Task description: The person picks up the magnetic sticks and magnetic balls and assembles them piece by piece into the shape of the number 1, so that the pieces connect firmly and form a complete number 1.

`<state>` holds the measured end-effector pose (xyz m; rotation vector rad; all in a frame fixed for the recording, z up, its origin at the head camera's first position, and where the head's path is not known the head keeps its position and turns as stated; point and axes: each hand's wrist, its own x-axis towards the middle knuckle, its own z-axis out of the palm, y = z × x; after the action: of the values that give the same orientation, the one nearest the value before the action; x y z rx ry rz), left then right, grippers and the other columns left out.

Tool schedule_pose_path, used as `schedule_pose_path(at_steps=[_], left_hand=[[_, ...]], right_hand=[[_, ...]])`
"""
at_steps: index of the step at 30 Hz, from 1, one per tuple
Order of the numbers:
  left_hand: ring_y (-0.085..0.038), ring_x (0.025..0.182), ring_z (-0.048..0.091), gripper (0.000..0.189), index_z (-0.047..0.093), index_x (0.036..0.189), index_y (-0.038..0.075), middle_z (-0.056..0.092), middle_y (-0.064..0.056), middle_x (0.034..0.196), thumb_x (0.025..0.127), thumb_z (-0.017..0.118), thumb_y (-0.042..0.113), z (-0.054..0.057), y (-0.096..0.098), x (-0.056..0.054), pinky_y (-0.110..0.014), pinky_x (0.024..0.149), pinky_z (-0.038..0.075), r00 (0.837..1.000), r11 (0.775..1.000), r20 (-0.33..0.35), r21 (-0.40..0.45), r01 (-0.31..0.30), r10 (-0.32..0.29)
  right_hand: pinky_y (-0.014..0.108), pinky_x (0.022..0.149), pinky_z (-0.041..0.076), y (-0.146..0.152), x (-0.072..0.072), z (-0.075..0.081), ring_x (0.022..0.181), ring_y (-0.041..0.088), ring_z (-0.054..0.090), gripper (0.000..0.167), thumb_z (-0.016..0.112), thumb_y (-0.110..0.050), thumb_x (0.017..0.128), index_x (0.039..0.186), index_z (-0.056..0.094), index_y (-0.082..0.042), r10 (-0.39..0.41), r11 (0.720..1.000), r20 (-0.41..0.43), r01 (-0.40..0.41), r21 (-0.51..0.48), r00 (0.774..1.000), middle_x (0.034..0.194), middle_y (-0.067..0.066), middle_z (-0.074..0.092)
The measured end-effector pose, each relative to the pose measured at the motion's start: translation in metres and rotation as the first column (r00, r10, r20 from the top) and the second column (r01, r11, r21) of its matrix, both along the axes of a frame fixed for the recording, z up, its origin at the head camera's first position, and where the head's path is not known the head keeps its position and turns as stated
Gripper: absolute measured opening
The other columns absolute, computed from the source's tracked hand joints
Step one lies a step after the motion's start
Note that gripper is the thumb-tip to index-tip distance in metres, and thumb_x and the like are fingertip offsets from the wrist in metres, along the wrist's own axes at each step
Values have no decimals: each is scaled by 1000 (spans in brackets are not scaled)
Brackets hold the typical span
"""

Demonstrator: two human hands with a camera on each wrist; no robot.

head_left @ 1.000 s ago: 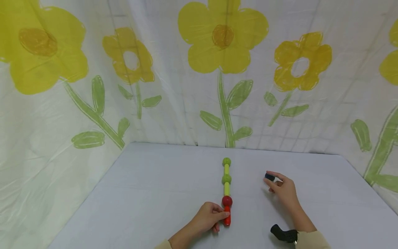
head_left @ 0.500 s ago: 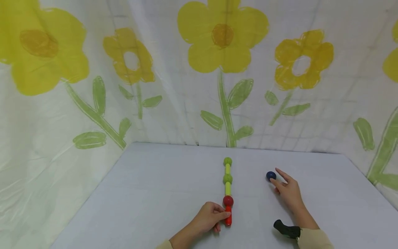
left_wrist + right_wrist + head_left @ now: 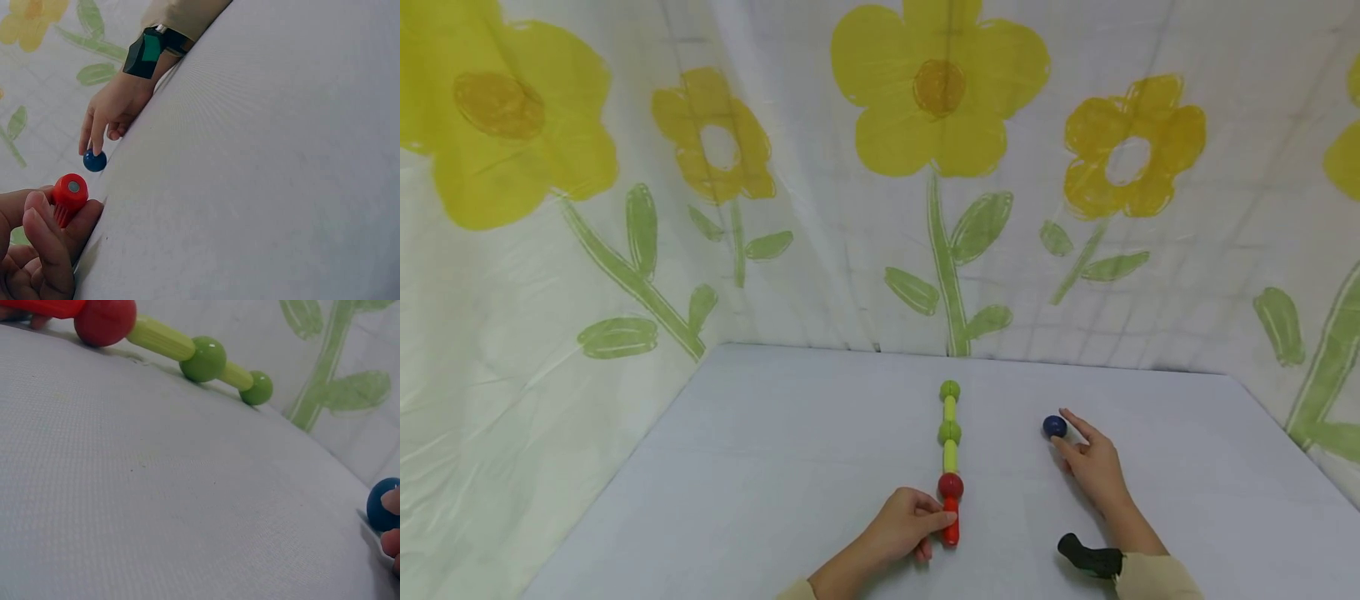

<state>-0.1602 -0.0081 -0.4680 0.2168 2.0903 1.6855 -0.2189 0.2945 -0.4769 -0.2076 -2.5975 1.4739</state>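
A toy chain lies on the white table: two green balls (image 3: 950,432), yellow-green rods (image 3: 951,456), a red ball (image 3: 951,486) and a red rod (image 3: 951,527) at its near end. My left hand (image 3: 898,527) pinches the red rod between thumb and finger. In the left wrist view, that rod (image 3: 70,191) shows a round grey disc on its end. To the right of the chain, my right hand (image 3: 1095,468) has thumb and index finger on either side of a blue ball (image 3: 1054,427). The right wrist view catches only fingertips on the ball (image 3: 379,509).
The white table (image 3: 760,467) reaches back to a pale curtain (image 3: 820,242) printed with yellow flowers. A black wrist device (image 3: 1092,557) sits at the right cuff and juts out toward the left.
The right thumb and finger covered much of the blue ball at first, then spread and drew back right; now the index tip lies closer to it. The left hand keeps its hold on the rod.
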Motion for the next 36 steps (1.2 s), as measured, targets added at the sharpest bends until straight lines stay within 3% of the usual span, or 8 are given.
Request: schedule_pose_path(at_steps=[11, 14, 17, 18, 20, 29, 33, 36], left_hand=[[-6, 39, 44, 14, 66, 85, 0, 56, 0, 57, 91, 69, 13, 0, 0, 0, -14, 40, 38, 1000, 1000, -7, 17, 0, 0], [-6, 38, 44, 14, 67, 86, -1, 56, 0, 57, 91, 69, 12, -1, 0, 0, -14, 40, 37, 1000, 1000, -13, 25, 1, -1], [-5, 38, 43, 13, 67, 87, -2, 55, 1, 57, 91, 68, 11, 0, 0, 1, -14, 39, 37, 1000, 999, -16, 34, 1, 0], [-5, 38, 43, 13, 67, 87, -2, 55, 1, 57, 91, 68, 10, 0, 0, 1, -14, 39, 37, 1000, 999, -17, 38, 1, -1], [-5, 38, 43, 12, 67, 87, -2, 55, 1, 57, 91, 68, 10, 0, 0, 1, -14, 39, 37, 1000, 999, -17, 40, 1, 0], [-5, 39, 44, 13, 67, 85, 0, 56, 1, 57, 91, 69, 12, 2, -1, 1, -14, 40, 38, 1000, 1000, -11, 16, -2, 2], [-6, 39, 44, 14, 67, 85, 1, 56, 0, 57, 91, 69, 13, 2, -1, 1, -14, 40, 38, 1000, 1000, -11, 14, 0, 0], [-6, 38, 44, 14, 67, 85, 0, 56, 0, 57, 91, 69, 12, 1, -1, 1, -14, 40, 38, 1000, 1000, -17, 22, 1, -1]], right_hand=[[25, 47, 34, -1, 0, -2, 46, 11, 44, 52, 61, -9, 95, 143, 43, 0, -5, 999, -18, 6, 33, 1000, 54, 4, 52], [24, 46, 35, -1, -1, -3, 46, 10, 44, 51, 61, -7, 94, 142, 45, 2, -1, 999, -54, 3, 41, 999, 92, 18, 70], [24, 45, 36, -1, -2, -4, 45, 9, 45, 49, 60, -5, 94, 140, 46, 3, 14, 999, -91, -10, 42, 996, 139, 22, 49], [23, 44, 36, -1, -2, -4, 45, 9, 45, 48, 60, -4, 94, 139, 46, 4, 18, 999, -96, -13, 44, 995, 148, 20, 38], [23, 43, 36, -1, -2, -5, 45, 8, 44, 47, 60, -4, 94, 138, 47, 4, 16, 999, -101, -11, 47, 995, 149, 20, 37], [24, 48, 37, -4, 2, -2, 50, 11, 48, 44, 61, -6, 94, 136, 49, 1, -24, 998, -66, 27, 53, 998, 128, 29, 51], [24, 48, 36, -7, 3, -2, 50, 12, 47, 41, 64, -9, 94, 132, 53, 1, -48, 996, -79, 54, 69, 996, 90, 20, 63], [25, 47, 35, -7, 4, -4, 49, 12, 46, 40, 66, -11, 93, 129, 53, 2, -59, 995, -94, 67, 80, 994, 61, 6, 55]])
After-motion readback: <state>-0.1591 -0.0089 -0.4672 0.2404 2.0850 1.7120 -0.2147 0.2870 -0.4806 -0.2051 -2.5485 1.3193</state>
